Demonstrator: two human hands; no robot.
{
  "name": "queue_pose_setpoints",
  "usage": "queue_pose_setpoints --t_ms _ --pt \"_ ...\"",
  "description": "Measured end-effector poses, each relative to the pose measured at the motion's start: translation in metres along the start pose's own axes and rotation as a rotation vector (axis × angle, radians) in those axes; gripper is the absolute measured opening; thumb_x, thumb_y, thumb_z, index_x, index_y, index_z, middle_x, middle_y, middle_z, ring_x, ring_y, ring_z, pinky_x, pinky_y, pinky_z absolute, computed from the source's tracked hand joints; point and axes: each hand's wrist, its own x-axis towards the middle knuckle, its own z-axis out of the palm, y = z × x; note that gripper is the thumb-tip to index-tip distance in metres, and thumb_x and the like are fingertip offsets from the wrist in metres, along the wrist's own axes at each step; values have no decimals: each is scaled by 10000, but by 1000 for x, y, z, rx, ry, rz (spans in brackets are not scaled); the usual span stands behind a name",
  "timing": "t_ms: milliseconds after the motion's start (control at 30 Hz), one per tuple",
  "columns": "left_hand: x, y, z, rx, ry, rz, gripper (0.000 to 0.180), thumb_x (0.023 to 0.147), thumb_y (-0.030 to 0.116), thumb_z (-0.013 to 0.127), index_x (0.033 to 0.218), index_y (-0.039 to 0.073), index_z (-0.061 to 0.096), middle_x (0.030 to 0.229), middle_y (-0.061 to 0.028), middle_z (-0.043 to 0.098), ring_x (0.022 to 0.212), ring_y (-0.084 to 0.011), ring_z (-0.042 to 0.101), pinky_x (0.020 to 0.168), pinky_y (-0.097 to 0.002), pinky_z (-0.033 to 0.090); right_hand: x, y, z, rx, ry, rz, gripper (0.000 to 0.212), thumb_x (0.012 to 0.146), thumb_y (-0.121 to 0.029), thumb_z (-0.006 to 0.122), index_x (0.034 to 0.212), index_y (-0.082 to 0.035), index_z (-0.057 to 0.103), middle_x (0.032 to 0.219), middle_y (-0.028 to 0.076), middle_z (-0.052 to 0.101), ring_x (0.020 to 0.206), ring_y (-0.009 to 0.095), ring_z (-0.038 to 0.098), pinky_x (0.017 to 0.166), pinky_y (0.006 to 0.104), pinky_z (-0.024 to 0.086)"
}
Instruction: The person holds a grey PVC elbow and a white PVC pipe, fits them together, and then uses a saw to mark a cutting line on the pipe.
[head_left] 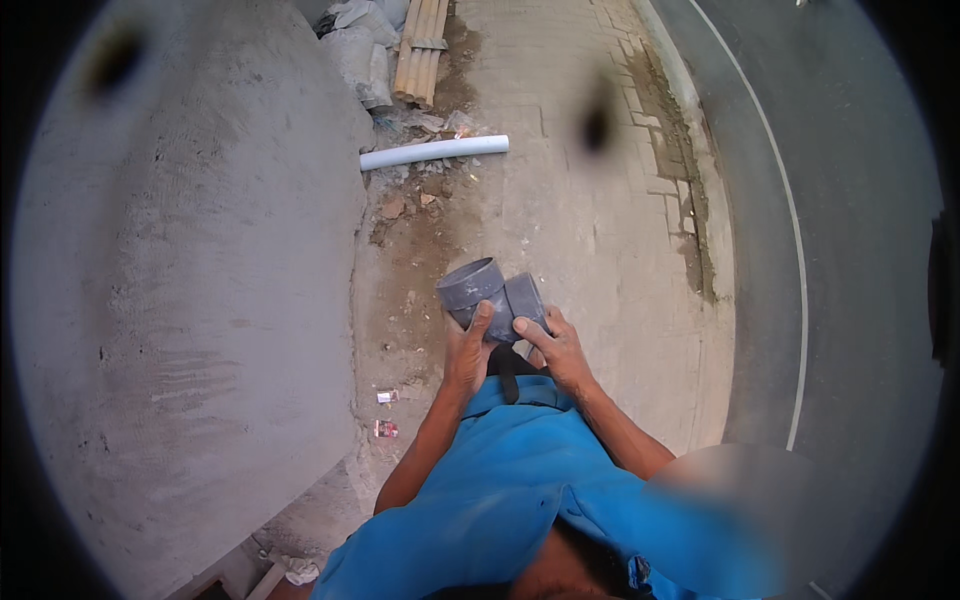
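Cradling a grey pipe fitting in front of the body

At far left stands a rough grey wall, with two small packets on the ground near its foot. Beyond the hands, a bundle of tan poles lies above a white pipe. That pipe rests roughly crosswise, its left end at the wall's foot, ahead of the fitting and a little to the left, well apart from it; the left hand is the nearer one.

This hand has its thumb pressed on the fitting's near-left side; its other fingers go behind and are mostly hidden, so I cannot tell how they are set. The fitting sits between both palms, directly at the fingers. Its main run slants from a wide mouth at the far left toward the right palm, and a shorter branch points away from the body. The right hand lays its thumb at the branch's base, fingers curled round the outer side, partly out of sight. Farther right come pavement and road.
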Motion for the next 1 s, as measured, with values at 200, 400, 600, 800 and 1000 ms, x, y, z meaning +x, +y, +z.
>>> queue_pose_setpoints --t_ms 200,400,600,800,1000 --pt "90 29 19 -191 313 59 825 927 378 803 1535 72 338 1464 -182 468 1354 -301 515 1045 -532 517 111 -43 -21 -458 -274 -246 730 975 -534 667 1427 26 551 1464 318 478 1388 435 478 1144 491 400" --pt "204 42 -59 1244 892 376 982 760 283 912 1549 81 366 1427 -228 477 1317 -419 495 1097 -577 416 248 -86 -56 -863 -437 -183 591 1019 -457 624 1381 8 573 1290 280 652 1251 370 631 1090 453 455" --pt "314 101 -76 1524 799 296 1015 724 240 917 1556 82 357 1391 -249 478 1302 -467 469 1116 -580 393 427 -153 -83 -868 -349 282 424 1018 -356 636 1273 -17 632 1024 209 743 1000 322 730 850 447 564" --pt "421 80 -54 701 860 -7 876 850 315 847 1535 60 362 1446 -222 476 1329 -377 518 1087 -524 461 652 -96 -81 -1098 -328 -191 373 942 -255 708 1252 -63 627 1193 215 671 1074 382 686 892 489 561" --pt "452 -63 -33 -610 731 -451 673 985 470 664 1474 68 437 1383 -128 596 1276 -290 607 1060 -474 517 891 28 -24 -1365 -458 -200 557 883 -311 769 1344 -77 561 1392 213 569 1322 438 525 1105 556 435"
